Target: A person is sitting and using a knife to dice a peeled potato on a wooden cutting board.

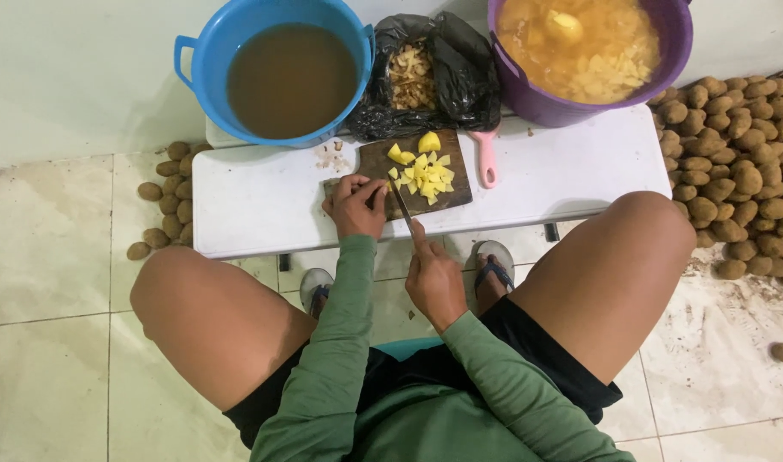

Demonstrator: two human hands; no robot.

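A dark wooden cutting board lies on a low white table. Yellow potato cubes are piled on the board's right half. My right hand grips a knife whose blade slants up onto the board beside the cubes. My left hand rests on the board's near left corner, fingers curled over something I cannot make out, right beside the blade.
A blue tub of brown water, a black bag of peelings and a purple tub of cut potato in water stand behind the board. Unpeeled potatoes are heaped at right and left on the tiled floor. A pink handle lies by the board.
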